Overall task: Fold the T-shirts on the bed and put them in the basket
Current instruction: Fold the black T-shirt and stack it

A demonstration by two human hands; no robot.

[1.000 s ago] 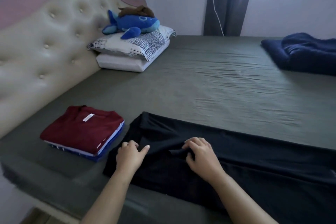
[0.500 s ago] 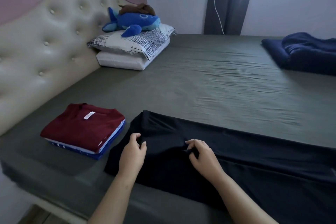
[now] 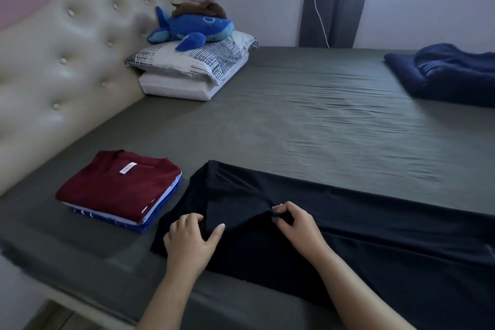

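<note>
Hands both pinch the black T-shirt on the bed: left hand, right hand. Folded stack lies beside it.

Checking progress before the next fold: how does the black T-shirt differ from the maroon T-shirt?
The black T-shirt lies spread out, gripped by both hands; the maroon T-shirt is folded square and untouched. Black lies directly on the bed sheet; maroon tops a stack. Both lie near the bed's front edge.

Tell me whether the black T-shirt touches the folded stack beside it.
Apart. The head view shows a strip of grey sheet between the black T-shirt and the folded stack.
</note>
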